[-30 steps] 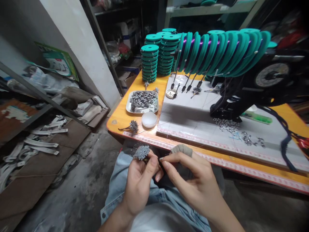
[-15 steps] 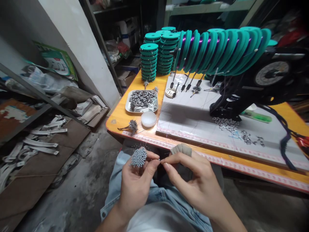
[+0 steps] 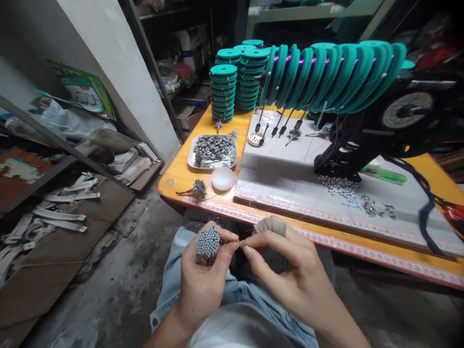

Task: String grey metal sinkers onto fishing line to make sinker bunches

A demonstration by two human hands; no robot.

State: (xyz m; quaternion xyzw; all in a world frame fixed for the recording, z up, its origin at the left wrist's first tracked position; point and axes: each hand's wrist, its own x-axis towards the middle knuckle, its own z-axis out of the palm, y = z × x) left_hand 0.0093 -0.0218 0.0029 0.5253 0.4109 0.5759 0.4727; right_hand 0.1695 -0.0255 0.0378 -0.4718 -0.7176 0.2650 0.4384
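Note:
A bundle of small grey round-ended pieces [image 3: 208,241] sits in my left hand [image 3: 205,275], packed tight with the heads facing up. The thumb and forefinger of that hand pinch at their tips, close to the right fingertips. My right hand [image 3: 290,270] is closed in a pinch too, thumb against forefinger; whatever lies between is too small to make out. A grey-beige wrap [image 3: 271,224] covers one of its fingers. Both hands are above my lap, in front of the table edge.
On the orange table [image 3: 174,169] stand a white tray [image 3: 190,157] of metal pieces, a round white dish [image 3: 222,179] and a dark spiky bundle [image 3: 198,189]. Green spools [image 3: 223,92] are stacked behind. A black machine [image 3: 377,125] stands right, with loose metal bits [image 3: 339,187] below it.
The bundle in my left hand has tilted slightly, showing more of its heads. Both hands stay nearly in place, fingertips still close together.

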